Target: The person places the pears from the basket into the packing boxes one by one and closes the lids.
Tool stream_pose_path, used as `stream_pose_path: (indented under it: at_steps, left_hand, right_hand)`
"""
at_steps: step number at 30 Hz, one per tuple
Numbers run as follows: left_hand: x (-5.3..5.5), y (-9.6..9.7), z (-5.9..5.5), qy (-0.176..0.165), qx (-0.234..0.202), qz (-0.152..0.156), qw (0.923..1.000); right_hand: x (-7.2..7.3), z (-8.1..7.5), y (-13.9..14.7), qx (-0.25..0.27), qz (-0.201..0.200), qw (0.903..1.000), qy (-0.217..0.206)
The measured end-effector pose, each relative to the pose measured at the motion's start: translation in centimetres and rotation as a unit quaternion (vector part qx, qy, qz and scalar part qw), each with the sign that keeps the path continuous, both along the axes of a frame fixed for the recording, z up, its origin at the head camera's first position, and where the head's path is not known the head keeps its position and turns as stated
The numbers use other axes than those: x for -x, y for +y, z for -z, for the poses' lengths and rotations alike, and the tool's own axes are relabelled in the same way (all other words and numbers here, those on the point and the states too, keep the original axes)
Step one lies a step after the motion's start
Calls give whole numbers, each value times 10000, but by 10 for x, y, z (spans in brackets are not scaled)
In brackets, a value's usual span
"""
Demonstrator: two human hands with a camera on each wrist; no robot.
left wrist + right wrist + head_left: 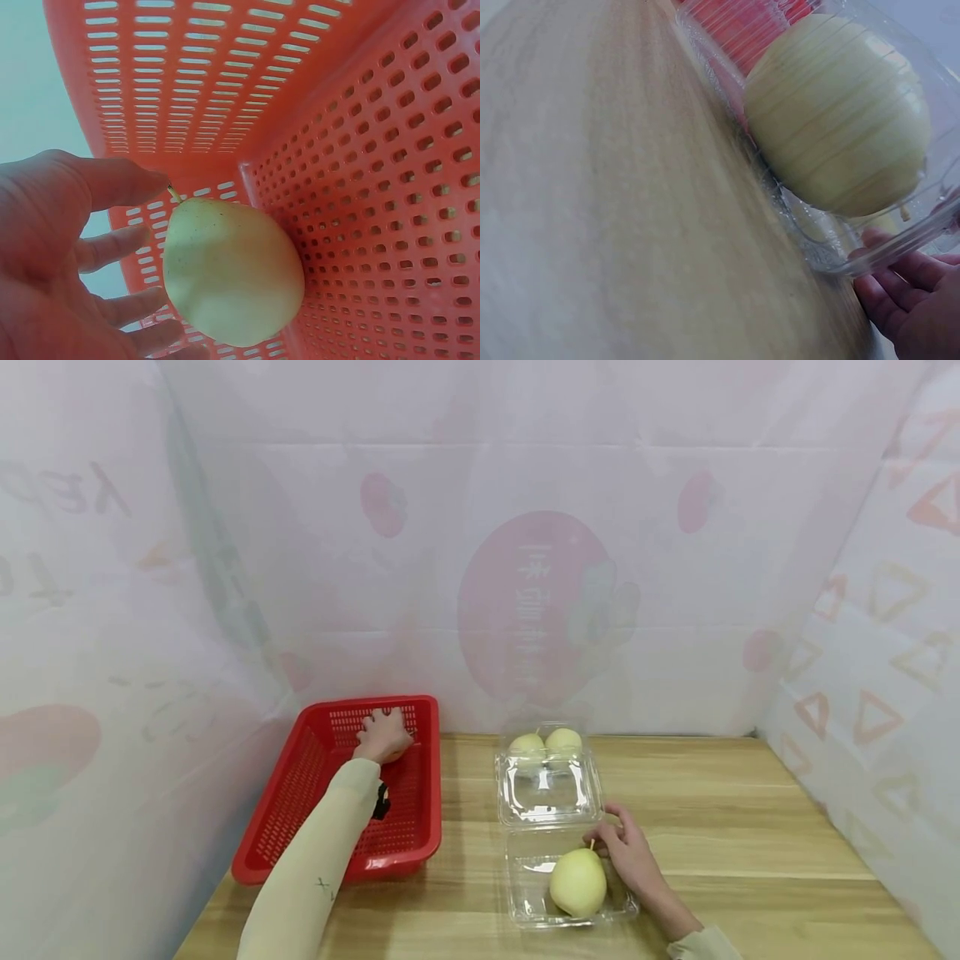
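Note:
Inside the red basket [401, 852], my left hand [382, 737] reaches down at the far end. Its fingers are spread beside a pale yellow pear [232, 270] that lies against the basket wall, and the thumb tip is right at the stem. My right hand [628, 856] holds the right rim of a clear plastic clamshell box [525, 893], fingers at the edge as the right wrist view shows. One pear [578, 882], stem up, sits in the near half of this box. The raised clear lid [546, 789] extends behind it.
Two more pears [564, 742] stand in clear plastic at the back, beyond the lid. All of it rests on a wooden table [720, 827]. Printed white cloth [547, 468] hangs behind the table and along both sides.

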State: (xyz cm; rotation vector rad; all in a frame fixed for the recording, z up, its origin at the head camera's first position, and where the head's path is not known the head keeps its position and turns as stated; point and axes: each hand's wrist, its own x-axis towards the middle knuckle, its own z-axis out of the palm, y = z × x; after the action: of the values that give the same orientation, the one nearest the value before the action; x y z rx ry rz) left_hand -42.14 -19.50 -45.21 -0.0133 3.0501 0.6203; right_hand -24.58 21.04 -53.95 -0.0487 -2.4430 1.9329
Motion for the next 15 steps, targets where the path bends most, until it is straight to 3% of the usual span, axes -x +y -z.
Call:
stream_pose_path:
  at_steps: [3,15]
  left_hand:
    - [1,0,1,-66,-21,6,10000]
    - [3,-5,13,-253,-63,-11,9997]
  right_hand:
    - [4,10,2,-64,51,9999,88]
    - [3,11,0,-76,141,9998,96]
